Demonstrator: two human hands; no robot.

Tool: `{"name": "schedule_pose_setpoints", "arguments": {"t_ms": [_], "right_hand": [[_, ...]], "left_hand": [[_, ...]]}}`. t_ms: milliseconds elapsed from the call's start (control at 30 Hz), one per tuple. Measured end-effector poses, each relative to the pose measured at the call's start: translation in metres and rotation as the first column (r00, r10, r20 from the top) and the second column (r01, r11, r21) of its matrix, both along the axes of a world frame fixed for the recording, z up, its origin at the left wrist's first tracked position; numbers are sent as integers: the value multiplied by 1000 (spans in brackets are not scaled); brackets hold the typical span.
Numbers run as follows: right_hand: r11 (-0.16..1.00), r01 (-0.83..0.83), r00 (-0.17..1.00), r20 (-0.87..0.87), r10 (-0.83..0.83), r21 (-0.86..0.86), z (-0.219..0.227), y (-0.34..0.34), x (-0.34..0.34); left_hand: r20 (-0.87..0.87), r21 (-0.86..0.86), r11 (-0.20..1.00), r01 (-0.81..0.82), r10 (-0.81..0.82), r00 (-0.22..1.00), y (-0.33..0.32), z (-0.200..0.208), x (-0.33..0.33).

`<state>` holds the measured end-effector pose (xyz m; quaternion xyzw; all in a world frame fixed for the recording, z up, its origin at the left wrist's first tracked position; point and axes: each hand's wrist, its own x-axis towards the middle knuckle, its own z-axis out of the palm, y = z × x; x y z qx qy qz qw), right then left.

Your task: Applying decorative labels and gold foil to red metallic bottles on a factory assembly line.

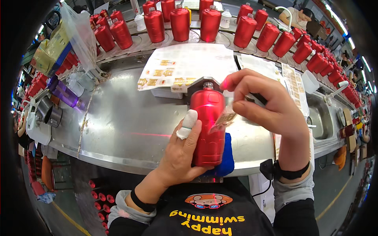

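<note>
A glossy red bottle (208,129) with a short clear neck stands tilted in front of me, a red laser line across its shoulder. My left hand (179,151) is closed around its lower left side; white wrapping covers one fingertip. Close to the bottle's right side, my right hand (264,100) pinches a small translucent decal (225,118) with gold-brown print. The decal hangs at the bottle's right face; whether it touches is unclear. Behind the bottle neck is a dark angled metal bracket (193,87), partly covered. A blue cloth (226,159) lies under and beside the bottle.
White decal sheets (189,63) with gold print lie beyond the bottle on the steel bench (118,118). Red bottles (180,24) line a curved conveyor (138,41) at the back. A sink (321,114) is at right; a purple cup (63,92) at left. Another person (297,17) works far right.
</note>
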<state>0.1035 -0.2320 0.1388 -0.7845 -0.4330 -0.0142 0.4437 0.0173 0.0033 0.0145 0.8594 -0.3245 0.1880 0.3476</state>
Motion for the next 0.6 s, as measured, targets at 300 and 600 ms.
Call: {"name": "schedule_pose_setpoints", "arguments": {"t_ms": [300,600], "right_hand": [[986,168,972,-166,-169,-17,-63,21,23],[971,236,962,-149,-230,23,-73,27,23]], "left_hand": [[-475,-647,739,-185,-202,856,-20,-5,26],[-480,-581,793,-182,-153,864,-27,-8,33]]}}
